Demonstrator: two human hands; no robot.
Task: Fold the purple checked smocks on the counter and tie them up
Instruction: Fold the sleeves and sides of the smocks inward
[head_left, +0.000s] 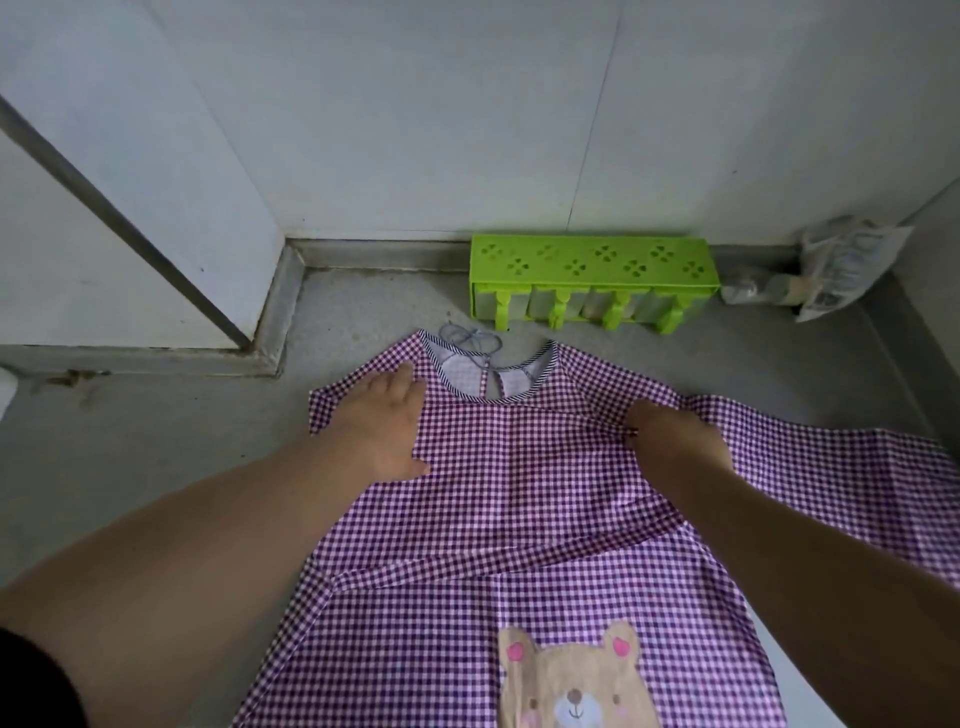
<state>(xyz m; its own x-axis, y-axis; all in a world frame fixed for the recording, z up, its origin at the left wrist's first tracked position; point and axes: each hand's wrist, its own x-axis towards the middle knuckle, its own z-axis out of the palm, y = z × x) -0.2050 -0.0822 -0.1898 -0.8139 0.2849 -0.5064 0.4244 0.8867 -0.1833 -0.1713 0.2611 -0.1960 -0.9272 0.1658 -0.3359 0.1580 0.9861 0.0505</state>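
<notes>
This is looking like a kitchen corner in a home. A grey counter (156, 441) is running up to plain white walls (415, 130), with a low grey lip sitting where they meet. A bright green spice rack (592, 283) is standing at the back of the counter, right against the wall, with little clear jars sitting in a row inside it. Just to the right of the rack, some crinkly plastic bags (841, 265) are leaning in the corner.

purple-and-white checked smock (519, 519) with brown bear patch (574, 680), navy-striped neckline, lime green rack (592, 265), grey counter (156, 441)
</notes>
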